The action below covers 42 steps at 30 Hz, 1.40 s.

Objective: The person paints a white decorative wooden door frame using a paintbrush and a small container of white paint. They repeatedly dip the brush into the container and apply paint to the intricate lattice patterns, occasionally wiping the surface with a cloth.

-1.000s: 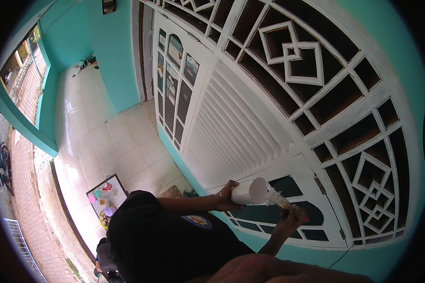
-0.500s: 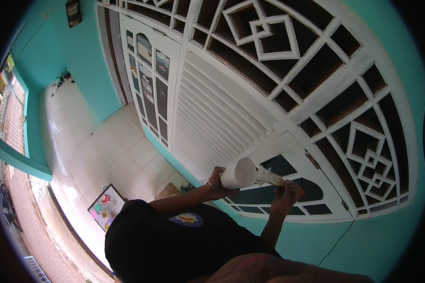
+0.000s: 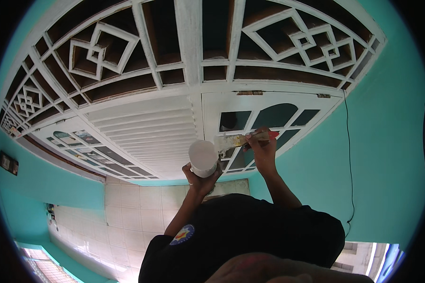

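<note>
My left hand [image 3: 200,178] grips a white plastic cup [image 3: 202,158] from below and holds it upright in front of a white door [image 3: 212,106]. Just to its right, my right hand [image 3: 263,150] is closed around a paintbrush [image 3: 241,139] with a red-tipped handle. The white-coated bristles point left, next to the cup's rim and against the door's lower glazed panel. Both forearms rise from my black shirt [image 3: 250,226] at the bottom of the view.
The white door has dark arched glass panes [image 3: 275,115], a louvred panel [image 3: 146,132] and a lattice grille [image 3: 104,52] above. Teal walls [image 3: 387,155] flank it, with a thin black cable [image 3: 350,155] on the right one. Pale floor tiles [image 3: 132,207] lie below left.
The view has swung so the door now spans the frame. Both hands stay together, the cup in the left, and the brush now sits beside the cup against the door panel.
</note>
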Each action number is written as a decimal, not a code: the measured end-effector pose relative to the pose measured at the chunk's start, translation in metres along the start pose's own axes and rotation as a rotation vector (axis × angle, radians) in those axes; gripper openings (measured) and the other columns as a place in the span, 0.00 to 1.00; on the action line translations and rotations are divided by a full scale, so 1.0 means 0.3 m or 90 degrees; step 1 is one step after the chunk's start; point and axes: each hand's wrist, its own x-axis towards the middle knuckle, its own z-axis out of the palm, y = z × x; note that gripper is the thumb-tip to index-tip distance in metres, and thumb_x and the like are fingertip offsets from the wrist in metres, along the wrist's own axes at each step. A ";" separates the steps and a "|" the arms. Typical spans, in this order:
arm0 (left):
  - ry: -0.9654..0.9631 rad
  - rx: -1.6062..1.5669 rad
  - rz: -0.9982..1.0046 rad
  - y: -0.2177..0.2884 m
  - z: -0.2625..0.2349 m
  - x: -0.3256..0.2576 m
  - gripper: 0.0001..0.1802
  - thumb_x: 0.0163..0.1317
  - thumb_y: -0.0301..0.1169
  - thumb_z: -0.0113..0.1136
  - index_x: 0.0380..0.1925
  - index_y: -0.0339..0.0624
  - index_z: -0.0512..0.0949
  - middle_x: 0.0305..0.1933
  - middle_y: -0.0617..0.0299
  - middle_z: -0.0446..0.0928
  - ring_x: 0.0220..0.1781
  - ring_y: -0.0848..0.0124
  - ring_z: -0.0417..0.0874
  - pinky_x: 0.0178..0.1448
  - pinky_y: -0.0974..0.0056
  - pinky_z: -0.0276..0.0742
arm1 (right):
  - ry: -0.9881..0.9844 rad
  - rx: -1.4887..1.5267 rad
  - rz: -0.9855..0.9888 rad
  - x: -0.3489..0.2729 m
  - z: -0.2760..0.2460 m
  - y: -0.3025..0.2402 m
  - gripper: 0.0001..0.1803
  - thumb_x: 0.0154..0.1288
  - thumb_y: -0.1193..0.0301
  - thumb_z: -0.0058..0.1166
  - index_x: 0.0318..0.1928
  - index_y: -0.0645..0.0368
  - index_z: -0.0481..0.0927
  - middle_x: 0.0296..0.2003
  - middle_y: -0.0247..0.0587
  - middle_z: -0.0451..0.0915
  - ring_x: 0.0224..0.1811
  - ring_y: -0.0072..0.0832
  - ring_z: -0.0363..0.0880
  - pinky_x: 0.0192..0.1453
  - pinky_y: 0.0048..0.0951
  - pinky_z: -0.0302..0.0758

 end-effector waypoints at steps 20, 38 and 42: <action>-0.080 -0.068 -0.047 -0.032 0.141 0.043 0.46 0.51 0.72 0.48 0.55 0.45 0.72 0.44 0.43 0.73 0.35 0.59 0.75 0.35 0.62 0.71 | 0.042 0.153 -0.046 0.146 -0.039 -0.153 0.07 0.68 0.74 0.59 0.39 0.64 0.76 0.35 0.38 0.79 0.32 0.24 0.81 0.32 0.26 0.80; -0.005 -0.182 -0.014 -0.030 0.131 -0.002 0.39 0.52 0.65 0.46 0.50 0.43 0.73 0.45 0.45 0.73 0.42 0.54 0.76 0.39 0.59 0.75 | -0.494 -0.942 -0.857 0.471 0.104 -0.532 0.09 0.57 0.70 0.60 0.39 0.48 0.78 0.40 0.31 0.79 0.45 0.28 0.82 0.36 0.27 0.83; -0.094 -0.176 0.008 -0.034 0.047 0.026 0.39 0.52 0.64 0.47 0.53 0.44 0.72 0.46 0.47 0.73 0.41 0.57 0.76 0.38 0.60 0.75 | -0.296 -0.757 -0.843 0.555 0.217 -0.778 0.04 0.64 0.73 0.60 0.39 0.57 0.83 0.41 0.33 0.83 0.37 0.30 0.84 0.38 0.29 0.80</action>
